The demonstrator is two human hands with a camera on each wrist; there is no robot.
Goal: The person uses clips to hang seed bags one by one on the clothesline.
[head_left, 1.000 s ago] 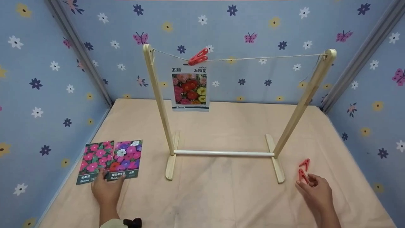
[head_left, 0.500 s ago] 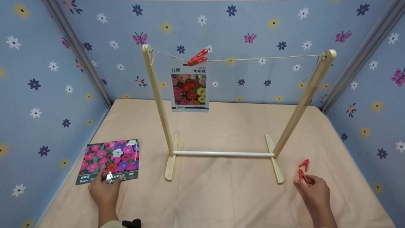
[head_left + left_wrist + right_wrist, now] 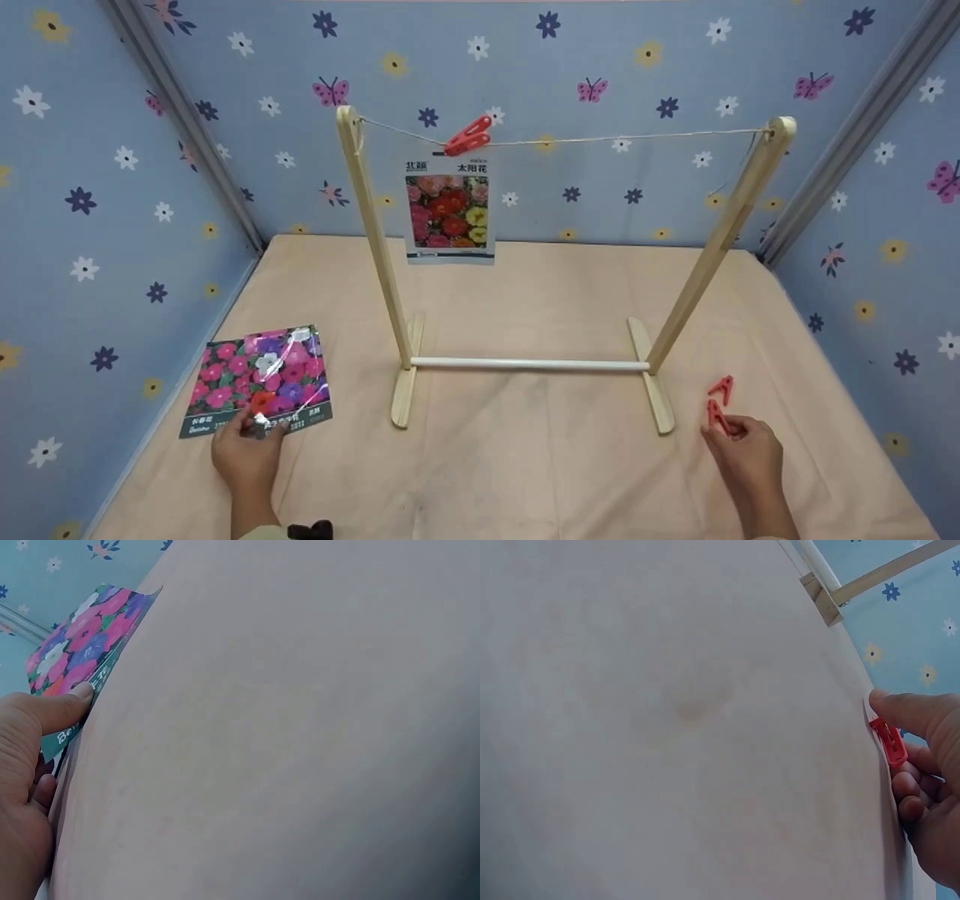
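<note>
My left hand [image 3: 247,457] pinches the lower edge of a seed packet [image 3: 304,371] with pink, purple and red flowers. This packet is slightly bent and overlaps a second seed packet [image 3: 217,373] with pink flowers. In the left wrist view my thumb lies on the printed front of the held packet [image 3: 86,637]. At the right, my right hand [image 3: 750,450] holds a red clothespin [image 3: 716,416] between thumb and curled fingers, low at the cloth. Just beyond it lies another red clothespin [image 3: 722,388]. The right wrist view shows the held clothespin [image 3: 889,742] beside the thumb.
A wooden frame [image 3: 694,262] stands mid-table with a string [image 3: 600,140] between its posts. A third red clothespin [image 3: 467,136] fastens a seed packet [image 3: 448,214] to the string, near the left post. Flower-patterned panels [image 3: 525,67] enclose the peach cloth [image 3: 510,450].
The purple-flowered packet has slid left over the pink one and now tilts, with glare on its front. My left hand has shifted slightly left. The right hand and clothespins have hardly moved.
</note>
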